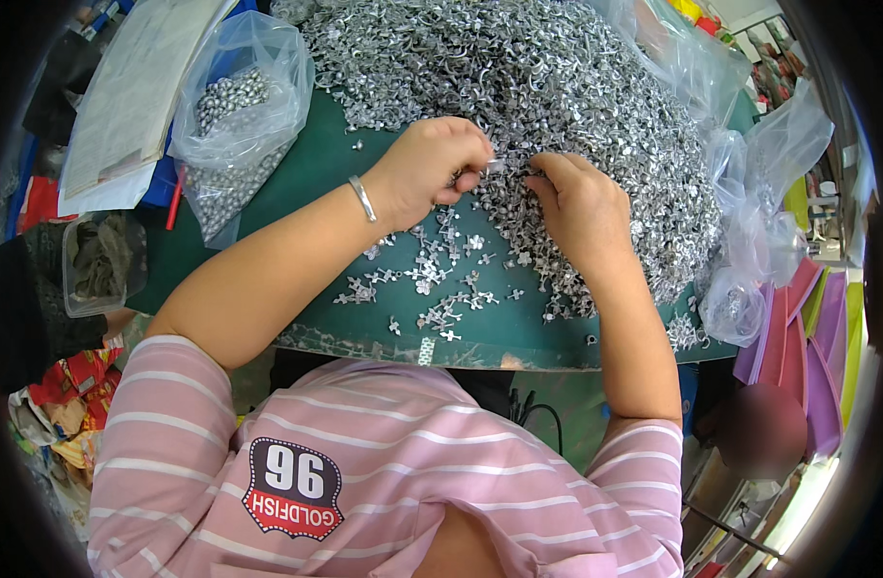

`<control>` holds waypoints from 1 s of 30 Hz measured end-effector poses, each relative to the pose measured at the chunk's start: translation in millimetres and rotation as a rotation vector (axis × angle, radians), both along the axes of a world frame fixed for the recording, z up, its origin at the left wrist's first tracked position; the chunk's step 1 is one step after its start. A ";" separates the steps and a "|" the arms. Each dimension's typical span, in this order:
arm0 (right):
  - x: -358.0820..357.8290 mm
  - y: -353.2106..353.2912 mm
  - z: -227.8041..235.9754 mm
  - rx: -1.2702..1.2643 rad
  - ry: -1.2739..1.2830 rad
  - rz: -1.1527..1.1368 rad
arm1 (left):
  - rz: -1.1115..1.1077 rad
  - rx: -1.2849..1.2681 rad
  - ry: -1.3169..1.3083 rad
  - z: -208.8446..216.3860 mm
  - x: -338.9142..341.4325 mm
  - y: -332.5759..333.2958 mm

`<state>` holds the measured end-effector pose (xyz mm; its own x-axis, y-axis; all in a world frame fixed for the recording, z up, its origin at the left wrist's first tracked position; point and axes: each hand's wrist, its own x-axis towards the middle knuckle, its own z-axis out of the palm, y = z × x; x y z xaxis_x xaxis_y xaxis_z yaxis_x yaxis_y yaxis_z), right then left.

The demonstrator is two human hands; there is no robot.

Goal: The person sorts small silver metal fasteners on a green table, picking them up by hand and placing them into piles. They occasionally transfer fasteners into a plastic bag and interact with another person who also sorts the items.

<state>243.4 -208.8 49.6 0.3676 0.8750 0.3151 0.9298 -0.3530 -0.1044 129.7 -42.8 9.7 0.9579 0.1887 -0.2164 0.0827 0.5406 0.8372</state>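
Silvery piece [496,166] — small, blurred, seemingly pinched by left hand [436,162], fingers curled, upper centre. Right hand [586,207]: thumb and forefinger slightly parted, hold unclear. Frame centre: loose pieces [429,274]. Upper right: metal pile [595,91]. Step, apparently: separating pieces — next calls for fine pinching.

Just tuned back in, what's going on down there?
At a green table, the left hand pinches what looks like a small shiny piece. The right hand is over the edge of a big heap of silvery metal pieces; whether it grips one isn't clear. A loose scatter of similar pieces lies nearer the table's front edge.
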 end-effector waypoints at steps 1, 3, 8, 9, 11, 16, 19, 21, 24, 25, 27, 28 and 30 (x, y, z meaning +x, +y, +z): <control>-0.2 0.3 0.0 -0.002 -0.005 0.001 | 0.074 -0.121 -0.057 4.3 -2.8 -4.8; 0.1 1.3 1.2 -0.008 -0.022 0.009 | 0.038 -0.171 -0.037 8.0 -3.7 -1.1; 0.6 3.2 0.6 -0.065 -0.054 -0.028 | 0.229 1.102 -0.148 -11.2 21.9 -15.3; 2.0 3.4 0.4 -0.064 -0.054 -0.028 | 0.232 1.342 -0.181 -13.9 26.9 -17.0; 1.4 1.3 0.1 0.040 -0.017 -0.022 | 0.258 1.472 -0.203 -16.6 27.6 -19.4; 22.1 -11.1 12.6 0.469 1.428 -0.072 | 0.287 1.501 -0.228 -17.2 23.4 -20.7; 21.2 -3.2 24.0 0.594 1.586 -0.038 | 0.271 1.470 -0.089 -11.0 28.1 -26.5; 11.2 10.7 23.6 0.260 0.965 -0.221 | 0.256 1.463 -0.073 -7.9 28.8 -26.4; 10.7 21.5 -0.7 0.007 -0.190 0.047 | 0.300 1.501 -0.085 -12.5 30.7 -25.6; 6.2 24.4 -0.3 -0.065 -0.170 -0.013 | 0.325 1.520 -0.096 -14.2 31.1 -25.2; 9.4 23.2 -1.7 -0.033 -0.149 -0.009 | 0.312 1.203 -0.092 -7.1 23.4 -23.0; 12.6 21.7 -2.2 -0.018 -0.138 -0.009 | 0.303 1.043 -0.090 -5.6 19.4 -21.0; 18.7 16.4 0.3 0.222 0.256 0.030 | 0.184 0.391 0.046 0.0 7.4 -11.3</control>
<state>262.2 -192.4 49.9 0.4341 0.8073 0.3998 0.8733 -0.2683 -0.4067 137.1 -54.1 9.7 0.8916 0.4319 -0.1363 0.0564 0.1926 0.9797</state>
